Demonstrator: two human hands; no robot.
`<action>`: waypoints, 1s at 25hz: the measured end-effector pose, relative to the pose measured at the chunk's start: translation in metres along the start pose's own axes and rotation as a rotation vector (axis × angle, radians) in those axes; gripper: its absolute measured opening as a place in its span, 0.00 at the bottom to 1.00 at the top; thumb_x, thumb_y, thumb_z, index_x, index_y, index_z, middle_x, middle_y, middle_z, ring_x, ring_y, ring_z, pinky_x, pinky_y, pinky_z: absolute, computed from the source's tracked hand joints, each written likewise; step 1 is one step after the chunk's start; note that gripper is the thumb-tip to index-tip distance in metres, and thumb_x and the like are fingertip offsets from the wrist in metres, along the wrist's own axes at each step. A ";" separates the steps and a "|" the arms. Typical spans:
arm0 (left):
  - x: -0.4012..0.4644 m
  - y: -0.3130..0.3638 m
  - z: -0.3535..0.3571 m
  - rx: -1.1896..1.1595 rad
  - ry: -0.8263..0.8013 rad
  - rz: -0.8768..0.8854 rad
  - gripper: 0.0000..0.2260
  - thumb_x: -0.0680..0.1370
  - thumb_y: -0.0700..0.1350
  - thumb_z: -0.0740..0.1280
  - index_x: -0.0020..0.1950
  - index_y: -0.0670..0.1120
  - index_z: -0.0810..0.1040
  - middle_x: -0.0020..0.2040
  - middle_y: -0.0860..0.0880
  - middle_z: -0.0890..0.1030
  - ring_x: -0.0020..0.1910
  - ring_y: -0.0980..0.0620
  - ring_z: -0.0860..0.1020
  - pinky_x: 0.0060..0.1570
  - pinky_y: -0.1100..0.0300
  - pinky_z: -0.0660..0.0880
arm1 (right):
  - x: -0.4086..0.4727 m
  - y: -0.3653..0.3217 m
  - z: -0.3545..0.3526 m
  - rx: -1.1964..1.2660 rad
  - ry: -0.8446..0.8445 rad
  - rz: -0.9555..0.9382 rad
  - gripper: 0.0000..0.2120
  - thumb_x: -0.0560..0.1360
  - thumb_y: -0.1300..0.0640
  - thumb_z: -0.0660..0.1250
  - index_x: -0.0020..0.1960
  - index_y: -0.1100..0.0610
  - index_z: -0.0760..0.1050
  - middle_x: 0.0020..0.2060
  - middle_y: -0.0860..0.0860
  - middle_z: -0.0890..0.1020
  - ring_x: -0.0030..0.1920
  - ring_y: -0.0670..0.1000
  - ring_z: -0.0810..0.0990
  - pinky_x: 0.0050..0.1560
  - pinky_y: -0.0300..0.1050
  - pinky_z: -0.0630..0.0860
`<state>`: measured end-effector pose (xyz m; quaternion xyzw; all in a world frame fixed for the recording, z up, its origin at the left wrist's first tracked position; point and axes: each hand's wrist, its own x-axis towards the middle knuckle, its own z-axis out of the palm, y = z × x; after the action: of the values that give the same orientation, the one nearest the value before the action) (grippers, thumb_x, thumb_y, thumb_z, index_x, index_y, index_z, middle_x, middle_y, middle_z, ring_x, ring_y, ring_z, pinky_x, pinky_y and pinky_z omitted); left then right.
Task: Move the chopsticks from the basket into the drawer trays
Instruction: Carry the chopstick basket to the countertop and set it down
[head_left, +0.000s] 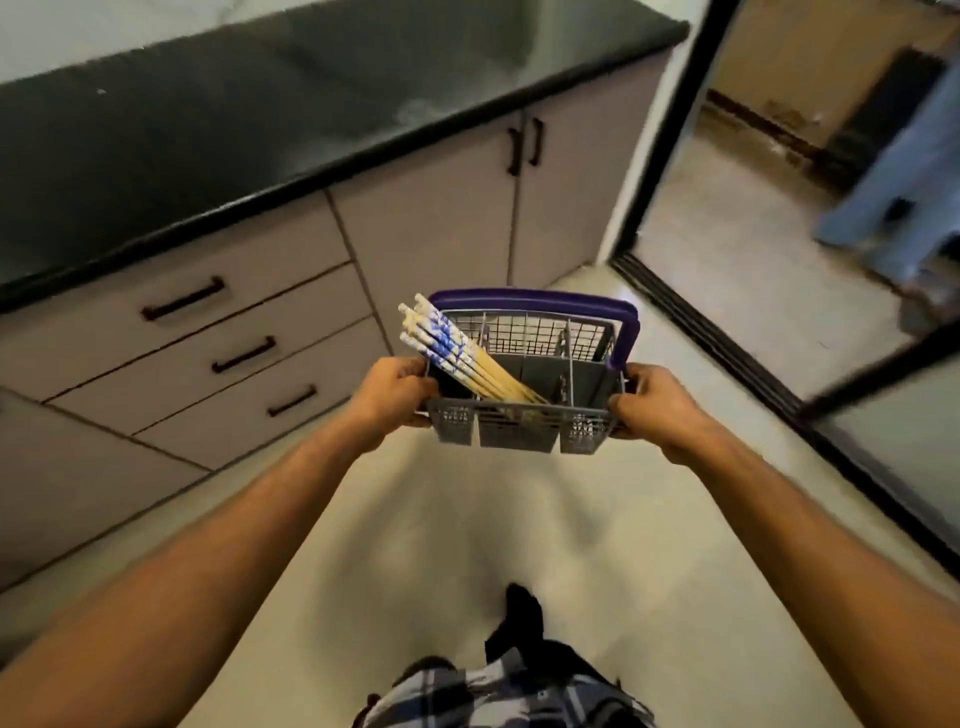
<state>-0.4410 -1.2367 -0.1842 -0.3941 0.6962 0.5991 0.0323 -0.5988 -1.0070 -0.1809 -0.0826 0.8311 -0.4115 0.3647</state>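
I hold a grey plastic cutlery basket (519, 428) with a purple handle in front of me, above the floor. My left hand (395, 389) grips its left end and my right hand (657, 402) grips its right end. A bundle of wooden chopsticks (457, 353) with blue-and-white patterned tops leans to the left in a left-hand compartment; their tips are hidden inside. Three closed drawers (244, 353) with black handles stack under the counter to my left. No drawer trays are visible.
A black countertop (260, 104) runs along the left above grey cabinets with two doors (524, 145). A dark-framed doorway (665, 156) opens at the right, where another person's legs in light trousers (893, 182) stand. Pale floor lies beneath me.
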 end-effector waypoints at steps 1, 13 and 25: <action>0.007 0.000 -0.020 -0.040 0.062 -0.015 0.13 0.79 0.31 0.60 0.45 0.46 0.79 0.41 0.46 0.82 0.41 0.46 0.81 0.47 0.48 0.80 | 0.022 -0.026 0.010 -0.037 -0.053 -0.035 0.20 0.75 0.70 0.65 0.66 0.60 0.73 0.54 0.57 0.83 0.51 0.58 0.84 0.53 0.57 0.83; 0.089 0.030 -0.299 -0.309 0.558 0.017 0.12 0.77 0.30 0.61 0.39 0.43 0.76 0.33 0.46 0.79 0.33 0.50 0.80 0.38 0.53 0.82 | 0.183 -0.340 0.195 -0.280 -0.390 -0.380 0.12 0.76 0.69 0.64 0.58 0.60 0.76 0.49 0.59 0.84 0.50 0.57 0.85 0.53 0.57 0.83; 0.215 0.079 -0.493 -0.268 0.603 -0.028 0.07 0.77 0.34 0.61 0.47 0.40 0.78 0.44 0.38 0.80 0.44 0.43 0.81 0.51 0.44 0.81 | 0.314 -0.521 0.323 -0.292 -0.422 -0.459 0.10 0.74 0.72 0.61 0.46 0.63 0.78 0.37 0.59 0.82 0.35 0.55 0.83 0.42 0.52 0.85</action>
<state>-0.4243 -1.7726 -0.0933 -0.5641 0.5837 0.5414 -0.2190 -0.6921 -1.6833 -0.0896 -0.4020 0.7475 -0.3332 0.4107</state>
